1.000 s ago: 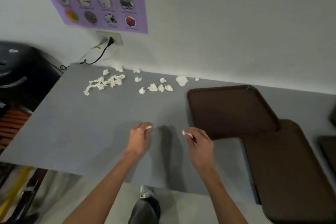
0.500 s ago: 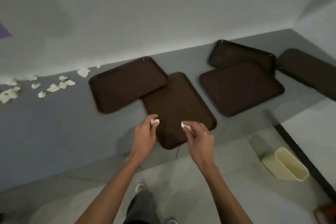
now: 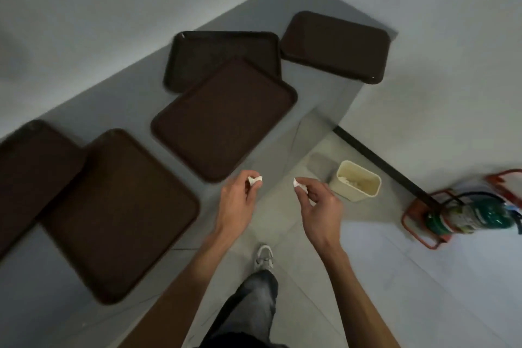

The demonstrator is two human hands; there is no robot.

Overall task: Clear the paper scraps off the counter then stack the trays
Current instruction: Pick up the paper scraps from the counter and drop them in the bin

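Observation:
My left hand (image 3: pixel 237 203) pinches a white paper scrap (image 3: pixel 255 180) at its fingertips, over the counter's front edge. My right hand (image 3: pixel 319 206) pinches another white scrap (image 3: pixel 297 183), held over the floor just left of a cream waste bin (image 3: pixel 356 181). Several dark brown trays lie on the grey counter (image 3: pixel 135 87): one at the far left (image 3: pixel 31 167), one beside it (image 3: pixel 118 215), one in the middle (image 3: pixel 226 118) overlapping a tray behind it (image 3: pixel 214 51), and one at the far right corner (image 3: pixel 336 45).
The cream waste bin stands on the floor below the counter's right end, with some paper inside. A green fire extinguisher (image 3: pixel 474 215) in a red stand sits by the right wall. My leg and a shoe (image 3: pixel 264 258) show on the floor.
The view has swung right, away from the heap of scraps toward the trays, the counter's end and the bin. Both hands kept their scraps and now hang nearer the bin.

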